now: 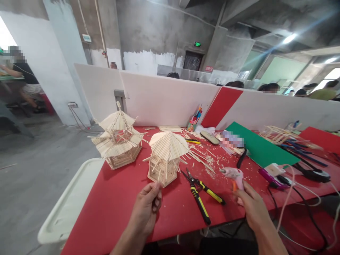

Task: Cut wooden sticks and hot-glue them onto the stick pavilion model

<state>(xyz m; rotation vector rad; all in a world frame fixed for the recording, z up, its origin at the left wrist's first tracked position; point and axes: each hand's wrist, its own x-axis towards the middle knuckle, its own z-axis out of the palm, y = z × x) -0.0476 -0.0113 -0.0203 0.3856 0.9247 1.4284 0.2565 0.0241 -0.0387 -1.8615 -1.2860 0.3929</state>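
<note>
My left hand (pixel 148 203) is closed in a pinch at the front of a small wooden-stick pavilion (pixel 168 156); a thin stick (pixel 159 176) rises from its fingertips. My right hand (pixel 249 200) is wrapped round the handle of a pink glue gun (pixel 233 173), its nozzle pointing left. A larger two-roofed stick pavilion (pixel 119 141) stands to the left of the small one. Between my hands lie pliers (pixel 203 194) with black and yellow handles, their jaws apart, on the red tabletop (pixel 119 205).
Loose sticks (pixel 203 159) and scraps lie behind the pliers. A pen cup (pixel 192 124) stands by the white partition (pixel 164 99). At right are a green board (pixel 257 145), a power strip (pixel 273 177) and cables. A pale bin (pixel 69 202) is at left; people sit beyond.
</note>
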